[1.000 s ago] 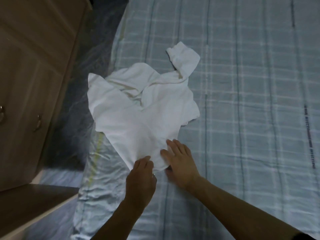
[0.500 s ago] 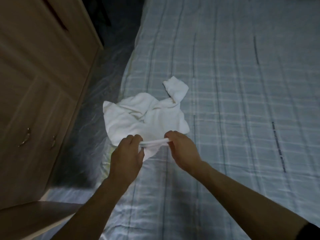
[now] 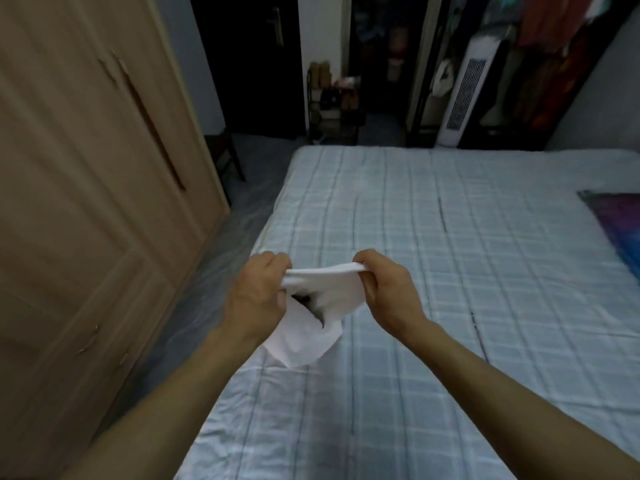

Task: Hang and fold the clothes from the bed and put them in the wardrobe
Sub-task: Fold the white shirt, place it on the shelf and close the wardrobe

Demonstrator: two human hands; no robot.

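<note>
Head view: left hand (image 3: 258, 296) and right hand (image 3: 384, 296) both pinching the top edge of a white garment (image 3: 308, 337), fingers curled tight on the cloth. Held up above the bed (image 3: 450, 271), rest hanging down between the wrists. Wooden wardrobe (image 3: 86, 202) off to the left, doors closed.

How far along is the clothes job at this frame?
Done: nothing visibly finished; the wardrobe doors look closed. In hand: the left hand and right hand each pinch an edge of the white garment, held up off the bed and hanging unfolded. Left: fold or hang it and put it away. A dark cloth on the bed's right edge may also need doing.
</note>
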